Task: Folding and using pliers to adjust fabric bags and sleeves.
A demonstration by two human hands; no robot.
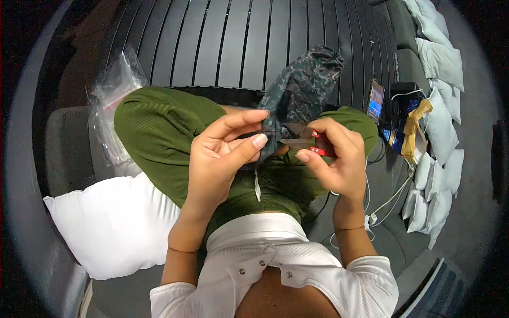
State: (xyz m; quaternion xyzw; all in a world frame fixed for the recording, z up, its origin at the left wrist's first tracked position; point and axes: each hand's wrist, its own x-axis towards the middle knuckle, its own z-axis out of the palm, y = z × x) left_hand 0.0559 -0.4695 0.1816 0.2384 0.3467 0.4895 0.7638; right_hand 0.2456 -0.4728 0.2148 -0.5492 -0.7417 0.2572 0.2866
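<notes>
My right hand (342, 153) is closed around small scissors (319, 150) with red handles. Their greyish blades reach left toward my other hand and look spread apart. My left hand (222, 146) has curled fingers, with the thumb and index tips apart. Whatever its inner fingers hold, perhaps a thin dark thread, is too small to make out. Between and behind both hands lies a dark green camouflage-patterned cloth piece (307, 85), gathered at its far end. It stretches from my lap onto the slatted table. A narrow white strip (257, 185) hangs below my left hand.
Ahead stands the dark slatted table (212, 42). Clear plastic bags (114, 106) and a white pillow (116, 225) lie to my left. At right are a phone (376, 99), white cables (389, 204), a yellow cloth (415, 130) and several white cushions (442, 106).
</notes>
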